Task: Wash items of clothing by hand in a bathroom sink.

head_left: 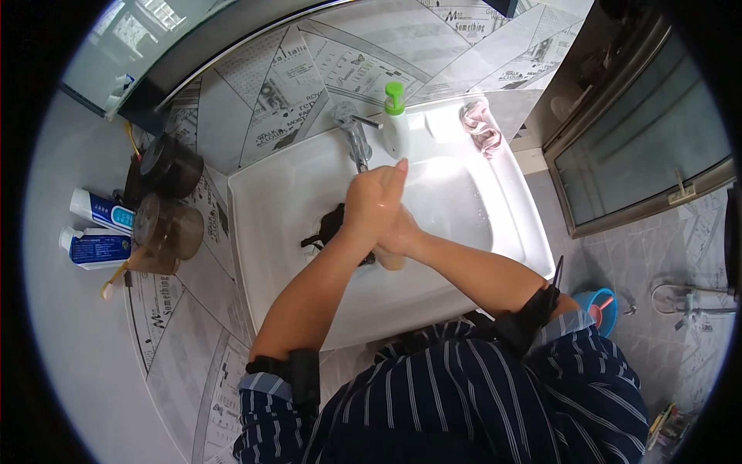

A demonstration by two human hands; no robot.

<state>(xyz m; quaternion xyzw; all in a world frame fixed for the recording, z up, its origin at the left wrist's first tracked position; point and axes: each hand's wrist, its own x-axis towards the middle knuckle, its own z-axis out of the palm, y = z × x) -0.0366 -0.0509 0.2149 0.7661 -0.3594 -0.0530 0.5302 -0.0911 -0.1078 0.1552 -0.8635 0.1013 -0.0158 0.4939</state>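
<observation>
Over the white sink my hands are pressed together, wet and shiny, just in front of the chrome faucet. My left hand lies on top with its fingers wrapped round my right hand. Most of the right hand's fingers are hidden beneath the left. Below the wrists a pale beige shape shows, too covered to name. Black crumpled cloth lies in the basin under my left hand, partly hidden by it. Behind my hands, beside the faucet, stands a white pump bottle with a green top.
A pink-and-white cloth lies on the sink's back right corner. Brown see-through cups and toothpaste tubes are on the left wall. A glass door stands at the right, with a blue bucket on the floor.
</observation>
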